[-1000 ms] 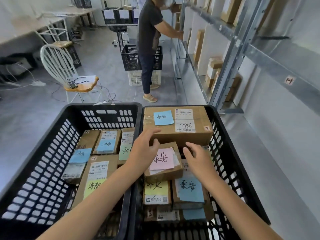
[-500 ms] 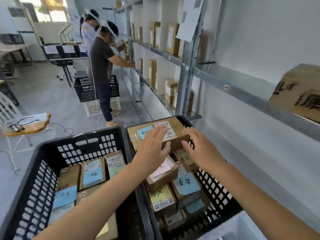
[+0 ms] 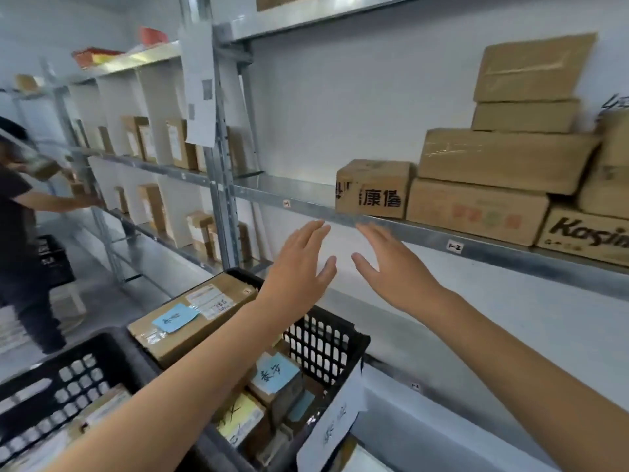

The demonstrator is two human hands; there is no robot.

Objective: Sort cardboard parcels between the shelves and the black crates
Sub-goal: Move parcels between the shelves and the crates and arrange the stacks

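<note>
Atop R crate [image 3: 326, 338], far end: big parcel [image 3: 190, 332] w/ blue note [image 3: 175, 317] + white labels, flat on top of the load, nothing touching it; same spot as 0.5 s ago.
Lower in R crate: blue-tag parcel [image 3: 275, 376], yellow-note parcel [image 3: 241, 420] just nearer; both only partly in view.
R crate: black, slotted walls, white paper label [image 3: 335, 427] on near corner; close against shelving.
L crate [image 3: 64, 379]: black, right beside R crate; parcels inside too blurred to read.
L hand [image 3: 299, 267]: empty, fingers straight + together, palm facing right; up above crate, tips just under shelf edge [image 3: 425, 233]. Was over big parcel 0.5 s ago.
R hand [image 3: 394, 269]: empty, fingers straight, thumb out, palm facing L hand; same height, gap between the two. Also over big parcel 0.5 s ago, now lifted clear.
Shelf edge: grey metal, tag "1-2" [image 3: 454, 247] to right of hands.
On shelf: small box [image 3: 374, 189] w/ black characters, above + beyond fingertips, not touched; stacked cartons [image 3: 503, 158] touching its right side; Kasin carton [image 3: 585, 233] far right, cut by frame.
View vs 0.5 s ago: swung up + right; shelf cartons now fill right side, crates down at lower left.
Post [image 3: 221, 165]: upright, paper sheet [image 3: 199, 86] hanging on it.
Far left: other person [image 3: 17, 216], dark top, arm out to farther shelves, blurred; closer to frame edge than before.
</note>
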